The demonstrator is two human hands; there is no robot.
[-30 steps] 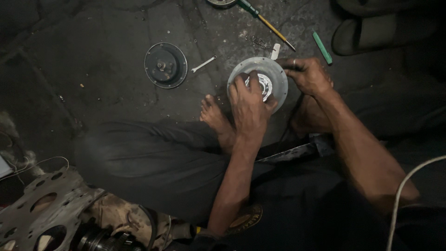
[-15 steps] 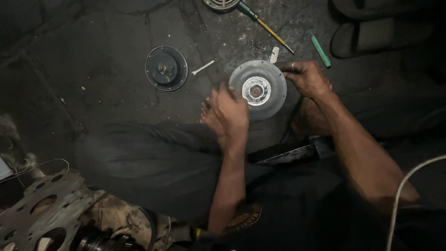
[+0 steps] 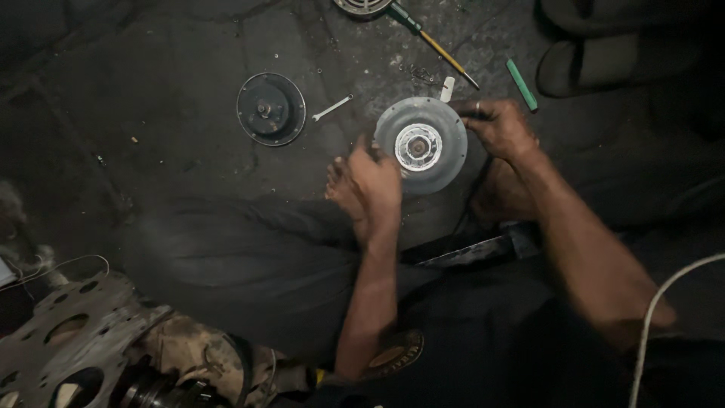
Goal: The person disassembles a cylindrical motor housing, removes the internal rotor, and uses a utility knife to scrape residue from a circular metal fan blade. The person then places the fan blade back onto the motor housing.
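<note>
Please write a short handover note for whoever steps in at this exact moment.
Left hand: at the near-left rim of the grey round disc, grip unclear.
Right hand: fingers on the disc's far-right rim, steadying it.
The disc lies flat on the dark floor, its shiny hub facing up.
Beside it: dark round cover, small wrench, screwdriver, green stick.
Done: the cover lies apart. The disc is in hand.

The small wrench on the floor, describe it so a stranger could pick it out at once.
On the dark concrete floor, look between the dark round cover and the grey disc the two hands hold. The small wrench lies there at a slant, untouched. It is the only pale, bare-metal tool; the screwdriver has a coloured handle.
</note>
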